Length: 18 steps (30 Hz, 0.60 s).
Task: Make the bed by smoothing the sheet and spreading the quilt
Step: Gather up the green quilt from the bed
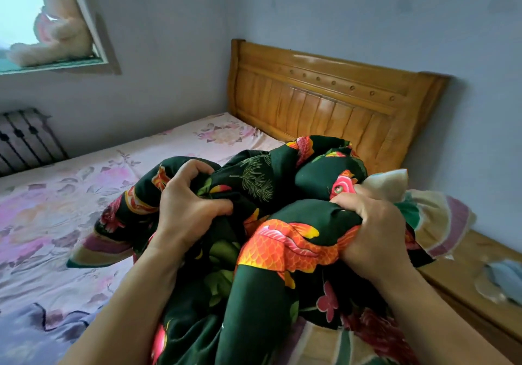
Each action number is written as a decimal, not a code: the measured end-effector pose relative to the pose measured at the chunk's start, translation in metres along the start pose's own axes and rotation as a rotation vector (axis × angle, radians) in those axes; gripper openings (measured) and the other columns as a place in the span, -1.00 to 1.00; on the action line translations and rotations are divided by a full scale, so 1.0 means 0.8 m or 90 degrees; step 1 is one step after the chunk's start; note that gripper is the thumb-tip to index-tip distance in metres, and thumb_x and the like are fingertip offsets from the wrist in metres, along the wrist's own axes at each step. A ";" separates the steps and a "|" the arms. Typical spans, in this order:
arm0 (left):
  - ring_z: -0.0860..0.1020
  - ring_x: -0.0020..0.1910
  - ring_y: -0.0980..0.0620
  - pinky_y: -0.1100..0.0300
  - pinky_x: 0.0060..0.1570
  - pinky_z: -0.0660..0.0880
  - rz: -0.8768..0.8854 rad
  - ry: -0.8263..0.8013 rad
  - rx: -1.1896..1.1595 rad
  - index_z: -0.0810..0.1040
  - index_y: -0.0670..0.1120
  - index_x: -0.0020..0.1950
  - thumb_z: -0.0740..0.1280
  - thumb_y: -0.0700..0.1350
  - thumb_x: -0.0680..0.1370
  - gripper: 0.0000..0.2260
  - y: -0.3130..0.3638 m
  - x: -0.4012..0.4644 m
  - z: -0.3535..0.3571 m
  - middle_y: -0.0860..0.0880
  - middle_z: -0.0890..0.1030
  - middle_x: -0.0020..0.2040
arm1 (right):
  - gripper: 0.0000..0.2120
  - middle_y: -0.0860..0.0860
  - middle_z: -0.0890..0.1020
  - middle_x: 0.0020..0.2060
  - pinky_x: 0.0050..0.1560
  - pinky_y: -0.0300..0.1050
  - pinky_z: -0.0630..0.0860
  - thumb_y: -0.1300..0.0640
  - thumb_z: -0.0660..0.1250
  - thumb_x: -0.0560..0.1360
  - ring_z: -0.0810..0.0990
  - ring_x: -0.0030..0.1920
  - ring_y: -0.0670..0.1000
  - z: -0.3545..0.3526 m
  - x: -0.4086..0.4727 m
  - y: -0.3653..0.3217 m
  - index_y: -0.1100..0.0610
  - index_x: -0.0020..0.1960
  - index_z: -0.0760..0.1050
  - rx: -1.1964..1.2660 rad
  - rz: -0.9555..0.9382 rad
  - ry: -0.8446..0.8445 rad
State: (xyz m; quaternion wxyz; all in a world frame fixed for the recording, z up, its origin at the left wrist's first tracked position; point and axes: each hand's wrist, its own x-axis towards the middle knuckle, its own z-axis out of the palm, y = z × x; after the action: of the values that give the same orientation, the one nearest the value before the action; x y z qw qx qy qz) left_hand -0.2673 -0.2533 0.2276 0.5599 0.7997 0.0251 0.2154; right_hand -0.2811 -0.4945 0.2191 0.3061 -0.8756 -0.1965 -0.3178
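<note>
A dark green quilt with orange and red fish and flower prints lies bunched in a heap on the right side of the bed, near the headboard. My left hand grips a fold of it on the heap's left. My right hand clutches a bunched fold on the right, beside the quilt's pale striped lining. The pink floral sheet covers the mattress to the left and lies mostly flat with light creases.
A wooden headboard stands against the far wall. A wooden bedside cabinet sits at right with a pale cloth on it. A radiator is at the left wall, and a plush toy sits on the windowsill.
</note>
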 end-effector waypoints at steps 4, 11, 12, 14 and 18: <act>0.51 -0.27 0.01 -0.01 -0.17 0.54 0.025 -0.069 -0.035 0.49 0.09 -0.22 0.43 -0.06 -0.06 -0.57 0.015 -0.014 -0.012 0.02 0.58 -0.27 | -0.70 0.01 0.55 -0.44 -0.42 0.00 0.47 -0.07 0.24 0.32 0.52 -0.39 0.08 -0.027 -0.038 -0.043 0.14 -0.32 0.60 -0.024 0.044 0.028; 0.51 -0.29 0.02 0.00 -0.21 0.54 0.088 -0.183 -0.079 0.49 0.05 -0.22 0.43 -0.19 0.00 -0.61 0.070 -0.050 0.010 0.00 0.58 -0.28 | -0.69 0.03 0.54 -0.44 -0.40 0.07 0.47 -0.07 0.21 0.32 0.52 -0.38 0.10 -0.092 -0.096 -0.088 0.12 -0.33 0.60 -0.043 0.145 0.122; 0.51 -0.29 0.02 0.01 -0.22 0.54 0.098 -0.197 -0.085 0.49 0.05 -0.21 0.43 -0.19 0.00 -0.60 0.077 -0.057 0.015 0.00 0.58 -0.29 | -0.68 0.04 0.54 -0.44 -0.39 0.08 0.48 -0.07 0.20 0.32 0.53 -0.38 0.12 -0.101 -0.104 -0.091 0.13 -0.34 0.60 -0.044 0.156 0.139; 0.50 -0.31 0.05 0.06 -0.28 0.52 0.123 -0.237 -0.102 0.48 0.03 -0.22 0.43 -0.19 0.00 -0.61 0.096 -0.078 0.031 0.04 0.56 -0.31 | -0.67 0.06 0.54 -0.45 -0.40 0.08 0.47 -0.04 0.18 0.34 0.52 -0.39 0.13 -0.127 -0.129 -0.098 0.16 -0.34 0.60 -0.086 0.156 0.172; 0.47 -0.34 0.07 0.16 -0.34 0.46 0.164 -0.303 -0.124 0.47 0.03 -0.26 0.42 -0.19 0.00 -0.63 0.130 -0.128 0.062 0.08 0.52 -0.35 | -0.70 0.08 0.50 -0.47 -0.44 0.04 0.43 0.03 0.20 0.34 0.49 -0.42 0.13 -0.177 -0.183 -0.110 0.21 -0.38 0.55 -0.135 0.160 0.212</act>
State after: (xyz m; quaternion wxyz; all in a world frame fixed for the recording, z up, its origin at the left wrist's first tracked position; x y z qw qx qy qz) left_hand -0.3622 -0.3647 0.2756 0.5923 0.7667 -0.2299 0.0922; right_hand -0.4961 -0.5455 0.2427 0.2778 -0.8559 0.0014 -0.4362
